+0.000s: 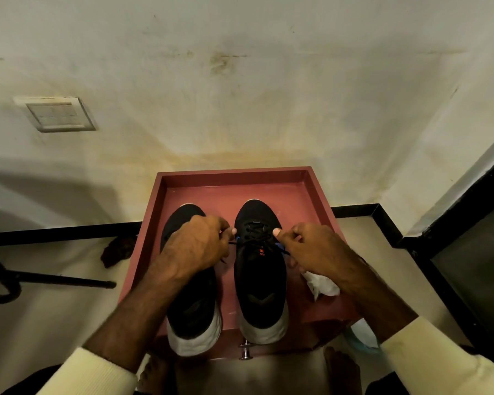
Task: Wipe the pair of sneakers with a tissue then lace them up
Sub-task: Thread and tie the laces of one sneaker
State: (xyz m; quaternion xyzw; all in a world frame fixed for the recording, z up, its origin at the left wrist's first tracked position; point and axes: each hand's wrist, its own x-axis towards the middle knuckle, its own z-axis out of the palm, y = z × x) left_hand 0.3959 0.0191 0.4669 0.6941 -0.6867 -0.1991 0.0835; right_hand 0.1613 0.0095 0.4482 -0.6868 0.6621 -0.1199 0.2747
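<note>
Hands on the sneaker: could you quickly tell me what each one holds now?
Left hand: closed, pinching the black lace.
Right hand: closed, pinching the lace's other end.

You have two black sneakers with white soles side by side, toes pointing away: the left sneaker (pixel 188 283) and the right sneaker (pixel 259 269), whose black lace (pixel 254 235) runs out to both sides. A crumpled white tissue (pixel 321 285) lies just right of them.

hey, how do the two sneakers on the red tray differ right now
The right sneaker lies fully in view, both hands pulling its lace ends; the left sneaker is partly hidden under the left hand and untouched by the right hand. Both are black, white-soled, toes toward the wall, on the red tray.
</note>
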